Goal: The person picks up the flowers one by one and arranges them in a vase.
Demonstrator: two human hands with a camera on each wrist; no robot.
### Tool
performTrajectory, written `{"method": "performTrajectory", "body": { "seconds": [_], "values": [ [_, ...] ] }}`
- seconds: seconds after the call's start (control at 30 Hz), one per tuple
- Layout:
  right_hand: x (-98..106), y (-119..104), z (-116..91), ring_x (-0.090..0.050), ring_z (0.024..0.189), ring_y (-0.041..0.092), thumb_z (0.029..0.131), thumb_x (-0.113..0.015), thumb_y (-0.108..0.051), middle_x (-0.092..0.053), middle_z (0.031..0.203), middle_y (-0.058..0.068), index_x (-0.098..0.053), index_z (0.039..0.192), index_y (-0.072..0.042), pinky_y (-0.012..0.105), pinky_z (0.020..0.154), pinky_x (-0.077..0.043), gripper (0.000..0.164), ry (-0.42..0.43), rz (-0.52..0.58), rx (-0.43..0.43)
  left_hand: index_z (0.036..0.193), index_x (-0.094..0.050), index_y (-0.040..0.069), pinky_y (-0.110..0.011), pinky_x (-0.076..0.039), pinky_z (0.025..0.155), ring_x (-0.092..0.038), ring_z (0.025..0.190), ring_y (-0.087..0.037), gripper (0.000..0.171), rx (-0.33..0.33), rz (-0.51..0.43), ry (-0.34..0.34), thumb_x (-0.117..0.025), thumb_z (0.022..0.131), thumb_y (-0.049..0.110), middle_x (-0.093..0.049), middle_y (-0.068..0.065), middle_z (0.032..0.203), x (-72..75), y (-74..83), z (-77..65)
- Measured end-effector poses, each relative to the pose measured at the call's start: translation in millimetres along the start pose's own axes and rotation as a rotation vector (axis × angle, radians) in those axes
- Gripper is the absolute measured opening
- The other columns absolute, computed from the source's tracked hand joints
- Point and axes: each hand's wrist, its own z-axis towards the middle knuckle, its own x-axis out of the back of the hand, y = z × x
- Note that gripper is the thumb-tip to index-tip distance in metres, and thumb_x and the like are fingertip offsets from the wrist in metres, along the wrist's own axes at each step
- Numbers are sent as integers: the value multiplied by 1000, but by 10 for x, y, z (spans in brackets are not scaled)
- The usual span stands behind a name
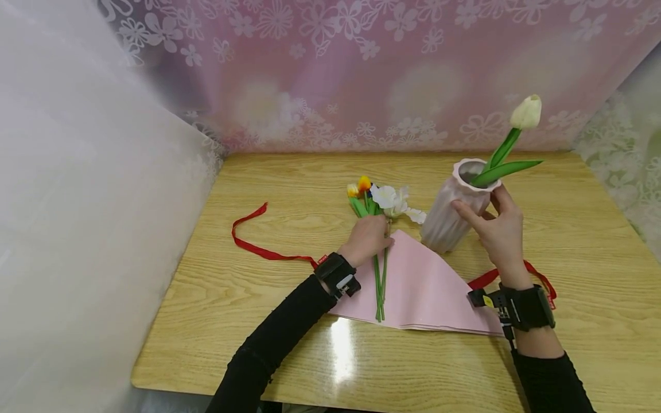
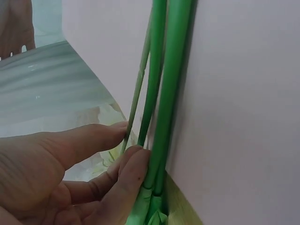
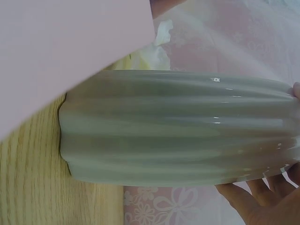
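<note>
My left hand (image 1: 365, 238) pinches the green stems (image 2: 171, 93) of a small flower bunch between thumb and fingers. At the bunch's far end are a white flower (image 1: 388, 198) and small yellow-orange tulips (image 1: 364, 183); the stems lie across a pink sheet of wrapping paper (image 1: 428, 287). My right hand (image 1: 501, 232) grips the pale fluted vase (image 1: 454, 209) near its scalloped rim, thumb on the near side and fingers round the right. A white tulip (image 1: 527, 112) with green leaves leans right out of the vase's mouth. In the right wrist view the vase (image 3: 178, 131) has its base at the wooden tabletop.
A red ribbon (image 1: 253, 246) trails over the wooden table (image 1: 289, 183) to the left of the paper. More red ribbon (image 1: 539, 275) shows behind the right wrist. A pink floral curtain (image 1: 335, 86) hangs along the table's back edge, with a white curtain (image 1: 93, 201) at left.
</note>
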Motion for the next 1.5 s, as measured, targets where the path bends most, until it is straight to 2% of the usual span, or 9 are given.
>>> {"method": "performTrajectory", "body": {
  "seconds": [0.2,0.37,0.47,0.6,0.7,0.83,1.07,1.3,1.5],
  "values": [
    [-3,13,-3,-52,115,12,88,-77,-5,-56,136,-7,-54,147,-19,9,82,-50,65,3,11,1,57,-39,14,-19,-25,48,-36,47,-7,51,0,-13,9,-74,93,16,-30,6,56,26,-61,-11],
    [-1,21,2,-53,114,11,88,-78,-5,-57,134,-7,-54,146,-19,9,82,-50,64,6,7,2,60,-48,12,-17,-27,48,-41,46,-5,42,44,-93,12,-75,93,14,-38,6,55,37,-77,-20],
    [-2,18,2,-53,114,11,88,-78,-5,-57,134,-7,-54,146,-18,9,83,-50,64,6,2,3,67,-58,7,-17,-30,46,-47,47,-5,31,67,-134,11,-75,93,12,-49,5,56,43,-77,-27],
    [-3,14,2,-53,114,11,88,-77,-5,-57,133,-8,-54,146,-18,9,83,-50,64,7,2,4,87,-68,2,-16,-37,49,-56,53,-6,13,99,-184,7,-75,93,11,-62,1,66,42,-80,-40],
    [-2,13,4,-53,115,11,88,-77,-5,-57,134,-8,-54,146,-19,9,83,-50,64,5,1,2,99,-68,2,-17,-42,53,-62,58,-8,13,125,-223,2,-75,93,12,-69,-2,75,28,-94,-43],
    [0,17,7,-53,115,11,89,-77,-6,-57,135,-7,-54,147,-19,10,84,-50,64,2,-5,-5,102,-66,3,-18,-48,54,-69,62,-13,15,143,-312,-10,-74,94,11,-70,-3,78,9,-130,-38],
    [2,24,9,-53,116,12,89,-77,-7,-57,135,-6,-54,147,-20,10,85,-50,64,-1,-4,-9,108,-64,0,-21,-52,55,-72,62,-17,18,97,-458,0,-72,95,8,-71,-6,79,37,-183,-73],
    [0,19,-1,-52,116,12,89,-77,-7,-56,136,-6,-53,147,-21,10,85,-49,64,-4,-8,-9,113,-61,-2,-35,-60,64,-73,69,-26,20,60,-607,41,-68,97,6,-68,-9,82,100,-194,-136],
    [1,19,6,-52,117,12,90,-77,-8,-56,139,-5,-53,147,-21,11,86,-50,64,0,-14,-18,115,-60,-2,-40,-62,68,-73,74,-35,20,38,-691,67,-68,96,3,-64,-9,89,212,-170,-162]
  ]
}}
